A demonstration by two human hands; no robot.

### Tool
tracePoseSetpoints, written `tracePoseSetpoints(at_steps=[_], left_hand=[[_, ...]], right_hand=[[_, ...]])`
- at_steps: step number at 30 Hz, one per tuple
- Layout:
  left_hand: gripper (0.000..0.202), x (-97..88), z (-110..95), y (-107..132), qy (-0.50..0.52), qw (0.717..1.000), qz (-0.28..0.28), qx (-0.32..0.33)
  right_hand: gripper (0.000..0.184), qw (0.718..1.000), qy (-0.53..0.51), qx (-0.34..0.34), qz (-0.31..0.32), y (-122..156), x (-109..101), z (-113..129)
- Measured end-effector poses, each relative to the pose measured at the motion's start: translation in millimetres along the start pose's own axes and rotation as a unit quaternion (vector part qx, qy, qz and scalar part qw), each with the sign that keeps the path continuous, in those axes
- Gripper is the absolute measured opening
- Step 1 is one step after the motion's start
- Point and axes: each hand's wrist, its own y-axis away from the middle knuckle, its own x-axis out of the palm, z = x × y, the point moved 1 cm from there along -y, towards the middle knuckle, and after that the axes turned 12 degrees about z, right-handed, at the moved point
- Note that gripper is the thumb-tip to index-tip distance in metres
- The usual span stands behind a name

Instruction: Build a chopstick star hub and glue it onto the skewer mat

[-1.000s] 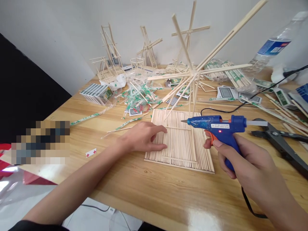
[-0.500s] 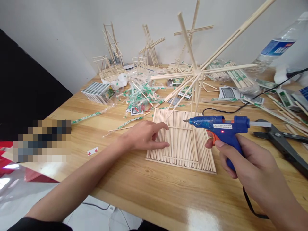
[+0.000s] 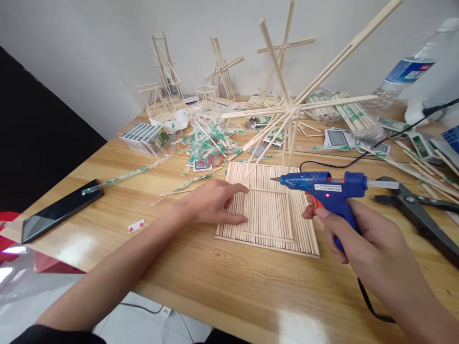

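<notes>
Glue gun (image 3: pixel 322 187) gripped firmly in right hand (image 3: pixel 373 243)
Left hand (image 3: pixel 211 203) rests open on stick panel (image 3: pixel 267 210), on wooden bench (image 3: pixel 172 267); gun's label (image 3: pixel 328 188) unreadable.

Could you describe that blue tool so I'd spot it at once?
On the wooden table, find the flat panel of thin wooden sticks. Over its right edge, the right hand holds a blue hot glue gun, set apart by its orange trigger and lit red light.
</notes>
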Motion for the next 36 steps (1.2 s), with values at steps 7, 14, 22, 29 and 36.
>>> tracePoseSetpoints(at_steps=[7,14,22,29,36], left_hand=[[0.059,-0.1,-2,0,-0.001,1.0,0.0,0.003],[0.058,1.2,-2,0,-0.003,1.0,-0.005,0.008],[0.058,1.0,-4,1,-0.004,1.0,0.0,0.001],[0.059,1.7,-2,0,-0.005,1.0,-0.003,0.013],[0.057,-2.9,-1,1,0.008,1.0,0.008,0.023]], right_hand=[[0.036,0.998,0.015,-0.064,-0.008,-9,-3,-18],[0.027,0.998,-0.041,-0.026,-0.033,-5,-1,-2],[0.03,0.996,-0.05,-0.061,-0.041,-11,-5,-12],[0.026,0.995,-0.062,-0.068,-0.039,-11,-5,-12],[0.024,0.993,-0.078,-0.066,-0.052,-12,-2,-12]])
